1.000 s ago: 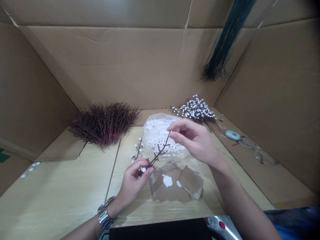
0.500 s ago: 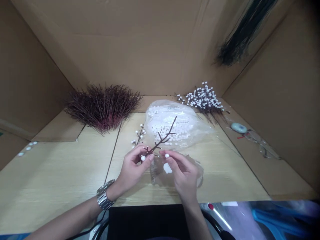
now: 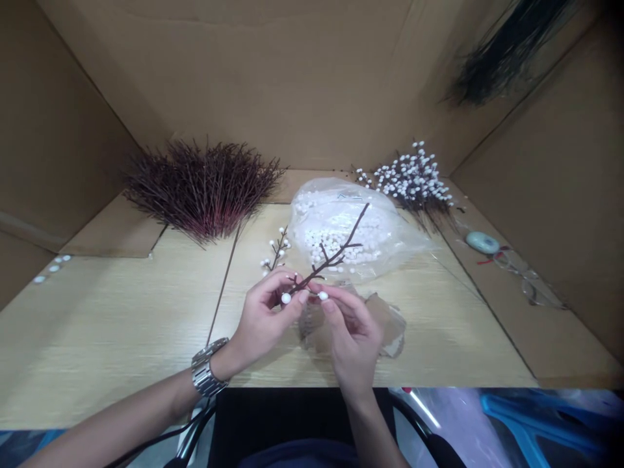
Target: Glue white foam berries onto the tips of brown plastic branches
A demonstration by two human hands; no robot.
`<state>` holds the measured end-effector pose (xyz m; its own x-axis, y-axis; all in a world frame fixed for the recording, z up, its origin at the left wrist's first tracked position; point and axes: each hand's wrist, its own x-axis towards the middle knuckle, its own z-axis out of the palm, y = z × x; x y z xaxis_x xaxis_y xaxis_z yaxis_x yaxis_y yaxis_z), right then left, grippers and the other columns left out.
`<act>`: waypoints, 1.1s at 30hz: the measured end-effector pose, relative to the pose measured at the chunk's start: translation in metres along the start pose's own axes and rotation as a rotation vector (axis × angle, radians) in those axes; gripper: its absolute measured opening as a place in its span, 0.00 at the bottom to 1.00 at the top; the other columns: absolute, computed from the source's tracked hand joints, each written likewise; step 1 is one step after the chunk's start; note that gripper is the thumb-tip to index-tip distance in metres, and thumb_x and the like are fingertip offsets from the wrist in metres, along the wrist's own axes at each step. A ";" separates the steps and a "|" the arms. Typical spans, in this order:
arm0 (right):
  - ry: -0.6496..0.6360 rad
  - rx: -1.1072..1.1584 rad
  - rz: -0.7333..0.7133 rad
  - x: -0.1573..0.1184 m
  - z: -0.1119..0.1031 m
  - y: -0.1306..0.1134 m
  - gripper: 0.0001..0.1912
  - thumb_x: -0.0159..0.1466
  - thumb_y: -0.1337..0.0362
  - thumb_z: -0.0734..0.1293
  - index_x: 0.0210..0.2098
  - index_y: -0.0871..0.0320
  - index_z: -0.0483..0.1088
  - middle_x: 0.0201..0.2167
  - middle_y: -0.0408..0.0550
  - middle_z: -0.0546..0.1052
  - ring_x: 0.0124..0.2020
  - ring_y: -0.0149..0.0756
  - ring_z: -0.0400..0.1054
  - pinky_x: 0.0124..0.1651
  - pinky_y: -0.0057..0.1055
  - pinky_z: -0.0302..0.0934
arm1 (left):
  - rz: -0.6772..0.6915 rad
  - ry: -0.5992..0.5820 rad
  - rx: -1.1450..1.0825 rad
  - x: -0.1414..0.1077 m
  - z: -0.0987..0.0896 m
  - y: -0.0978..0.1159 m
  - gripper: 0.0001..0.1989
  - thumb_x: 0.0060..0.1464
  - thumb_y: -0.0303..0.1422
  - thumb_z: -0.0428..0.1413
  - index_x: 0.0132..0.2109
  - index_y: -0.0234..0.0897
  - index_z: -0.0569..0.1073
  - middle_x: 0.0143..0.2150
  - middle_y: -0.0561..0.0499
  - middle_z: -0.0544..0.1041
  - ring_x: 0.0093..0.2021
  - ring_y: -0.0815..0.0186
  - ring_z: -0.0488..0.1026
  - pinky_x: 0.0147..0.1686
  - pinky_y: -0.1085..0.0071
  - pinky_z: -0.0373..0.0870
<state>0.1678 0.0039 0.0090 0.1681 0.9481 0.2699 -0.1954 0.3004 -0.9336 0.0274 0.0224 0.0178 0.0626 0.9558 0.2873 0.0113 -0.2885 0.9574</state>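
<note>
A dark brown forked twig (image 3: 336,259) slants up and right from my left hand (image 3: 268,313), whose thumb and fingers pinch it near its lower part. One white berry (image 3: 286,298) shows beside my left thumb. My right hand (image 3: 351,328) pinches another white berry (image 3: 323,296) between thumb and forefinger, at the tip of a short side twig. Both hands' fingertips are close together. Behind them lies a clear plastic bag (image 3: 351,227) full of white berries. A small twig with white berries (image 3: 277,250) lies left of the bag.
Bare brown twigs (image 3: 205,192) are heaped at the back left, berried twigs (image 3: 414,179) at the back right. Glasses (image 3: 529,276) and a pale oval object (image 3: 482,242) lie on the right. Crumpled clear plastic (image 3: 387,325) is by my right hand. Cardboard walls (image 3: 292,84) surround the table.
My right hand has brought its white berry closer to the twig, now against a side tip near my left thumb. The whole view has shifted slightly.
</note>
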 end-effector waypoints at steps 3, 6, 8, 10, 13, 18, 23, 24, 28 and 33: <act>0.012 -0.044 -0.016 -0.002 -0.001 0.002 0.13 0.67 0.71 0.69 0.46 0.48 0.80 0.44 0.41 0.85 0.46 0.31 0.80 0.51 0.24 0.75 | -0.002 0.005 0.009 0.001 0.000 -0.001 0.02 0.62 0.31 0.61 0.40 0.38 0.76 0.38 0.51 0.73 0.38 0.65 0.71 0.35 0.71 0.67; 0.034 -0.083 -0.056 -0.004 -0.001 0.004 0.14 0.66 0.72 0.70 0.47 0.47 0.80 0.44 0.39 0.85 0.47 0.31 0.80 0.53 0.24 0.74 | 0.008 0.011 0.018 0.001 0.000 -0.001 0.02 0.61 0.30 0.61 0.39 0.37 0.76 0.38 0.51 0.73 0.38 0.65 0.71 0.35 0.71 0.67; 0.046 -0.100 -0.091 -0.005 0.000 0.004 0.16 0.65 0.73 0.70 0.47 0.46 0.80 0.45 0.39 0.85 0.47 0.32 0.80 0.53 0.25 0.74 | 0.015 0.015 0.016 0.001 0.000 0.000 0.02 0.61 0.30 0.61 0.39 0.37 0.76 0.38 0.51 0.74 0.37 0.65 0.71 0.34 0.71 0.67; 0.052 -0.113 -0.117 -0.006 0.001 0.004 0.17 0.65 0.74 0.71 0.48 0.46 0.80 0.45 0.39 0.85 0.47 0.32 0.80 0.53 0.26 0.75 | 0.019 0.019 0.019 0.001 0.000 0.000 0.01 0.61 0.29 0.61 0.40 0.38 0.77 0.38 0.51 0.74 0.36 0.66 0.72 0.33 0.72 0.68; 0.058 -0.132 -0.144 -0.007 0.001 0.003 0.18 0.64 0.74 0.71 0.48 0.45 0.80 0.45 0.39 0.84 0.46 0.33 0.80 0.52 0.28 0.76 | 0.024 0.021 0.029 0.000 0.001 0.001 0.00 0.61 0.29 0.61 0.40 0.38 0.77 0.37 0.50 0.75 0.36 0.66 0.72 0.33 0.72 0.68; 0.058 -0.168 -0.165 -0.006 0.000 0.002 0.18 0.64 0.73 0.71 0.48 0.45 0.80 0.44 0.41 0.85 0.44 0.36 0.81 0.50 0.32 0.77 | 0.031 0.031 0.026 0.000 0.001 0.001 0.01 0.61 0.29 0.62 0.39 0.37 0.77 0.37 0.50 0.75 0.36 0.66 0.72 0.33 0.72 0.69; 0.056 -0.197 -0.181 -0.006 -0.001 0.003 0.18 0.64 0.74 0.71 0.48 0.46 0.80 0.44 0.42 0.85 0.43 0.37 0.81 0.50 0.34 0.78 | 0.036 0.039 0.021 0.000 0.002 -0.002 0.02 0.60 0.29 0.62 0.38 0.37 0.76 0.37 0.50 0.75 0.36 0.66 0.73 0.32 0.73 0.68; 0.056 -0.196 -0.183 -0.006 -0.001 0.003 0.18 0.64 0.74 0.71 0.48 0.46 0.80 0.44 0.42 0.85 0.43 0.37 0.81 0.50 0.34 0.78 | 0.043 0.040 0.024 0.000 0.002 -0.002 0.02 0.60 0.29 0.62 0.38 0.37 0.76 0.37 0.50 0.75 0.36 0.66 0.72 0.31 0.73 0.68; 0.055 -0.188 -0.181 -0.006 -0.001 0.004 0.19 0.64 0.74 0.71 0.48 0.45 0.80 0.44 0.41 0.85 0.43 0.36 0.81 0.48 0.32 0.78 | 0.058 0.046 0.036 -0.001 0.002 -0.004 0.03 0.60 0.29 0.62 0.37 0.37 0.76 0.36 0.50 0.75 0.35 0.66 0.72 0.31 0.73 0.68; 0.050 -0.208 -0.172 -0.006 -0.002 0.003 0.20 0.63 0.74 0.71 0.48 0.44 0.80 0.44 0.40 0.85 0.44 0.36 0.81 0.50 0.33 0.78 | 0.049 0.050 0.046 -0.001 0.002 -0.005 0.04 0.60 0.30 0.62 0.37 0.37 0.76 0.36 0.49 0.75 0.35 0.65 0.73 0.31 0.72 0.69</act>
<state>0.1677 -0.0009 0.0041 0.2304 0.8770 0.4217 0.0422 0.4239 -0.9047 0.0290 0.0225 0.0125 0.0142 0.9419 0.3356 0.0553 -0.3359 0.9403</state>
